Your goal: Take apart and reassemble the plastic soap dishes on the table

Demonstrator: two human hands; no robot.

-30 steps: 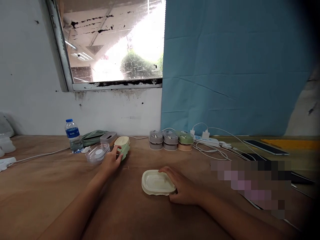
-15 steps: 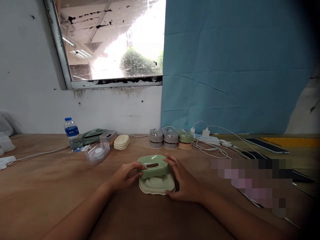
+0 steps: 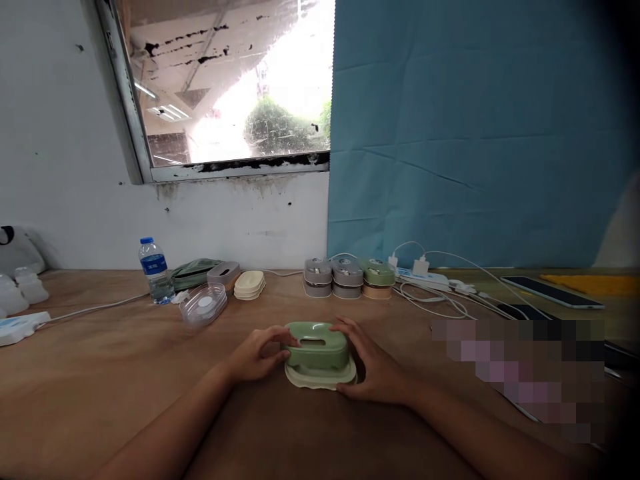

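Note:
In front of me, a green plastic cover (image 3: 320, 360) with an oval slot in its top sits over a cream wavy-edged base (image 3: 313, 382). My left hand (image 3: 257, 355) pinches the cover's left end, its fingertips on the top beside the slot and the thumb low on the side. On the other end, my right hand (image 3: 377, 370) curves round with its fingers on the cover's upper right corner. Its thumb presses at the base's front right rim. The cover hides most of the base's inside; whether the two are fully seated I cannot tell.
Behind stand a water bottle (image 3: 156, 273), a clear plastic lid (image 3: 204, 307), stacked cream bases (image 3: 249, 285) and three two-tier boxes (image 3: 332, 279). To the right lie a power strip (image 3: 423, 279), looped cables (image 3: 440, 303) and a tablet (image 3: 550, 292). White bottles (image 3: 30, 287) stand at far left.
The green cover has come down onto the cream base, closing the gap at the front. Both hands keep their hold and moved with it. The whole view has shifted slightly.

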